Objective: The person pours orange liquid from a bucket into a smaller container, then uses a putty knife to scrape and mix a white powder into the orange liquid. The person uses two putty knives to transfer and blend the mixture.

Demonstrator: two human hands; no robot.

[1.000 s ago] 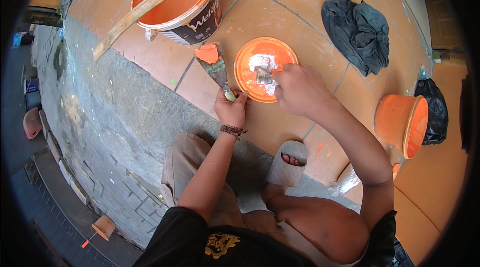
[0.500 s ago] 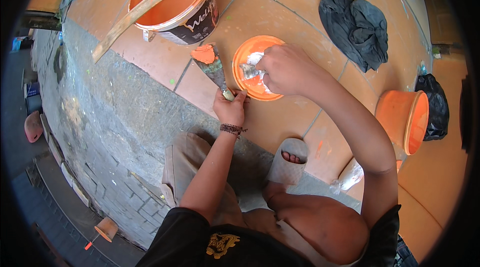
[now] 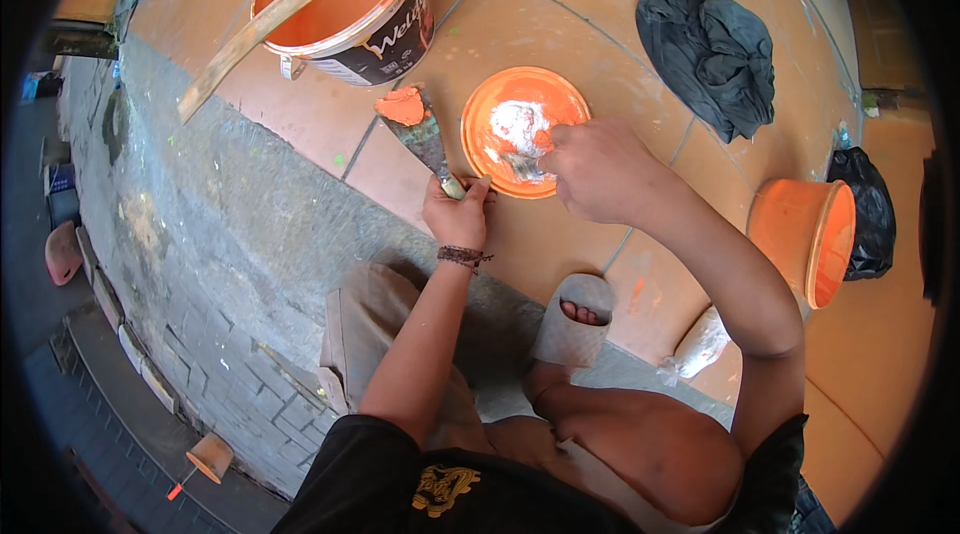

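Note:
My left hand (image 3: 458,214) is closed round the handle of a putty knife (image 3: 417,142), whose wide blade carries a lump of orange paste (image 3: 401,106) near its far edge. Just right of it, a round orange lid (image 3: 478,101) lies on the tiles with a white powdery heap (image 3: 520,124) on its orange-smeared face. My right hand (image 3: 600,169) reaches over the lid's right side, fingers closed on a small scraper (image 3: 522,168). That scraper's metal blade touches the near part of the lid, below the white heap. Its handle is hidden in my fingers.
A paint bucket (image 3: 405,39) stands at the far left with an orange-stained wooden stick (image 3: 235,52) across its rim. To the right are a dark crumpled cloth (image 3: 708,64), an orange tub (image 3: 795,229) on its side, a black plastic bag (image 3: 862,214) and a clear plastic bag (image 3: 700,346).
My right hand has shifted right and toward me with the scraper, uncovering more of the white heap. My left hand and the putty knife have barely moved.

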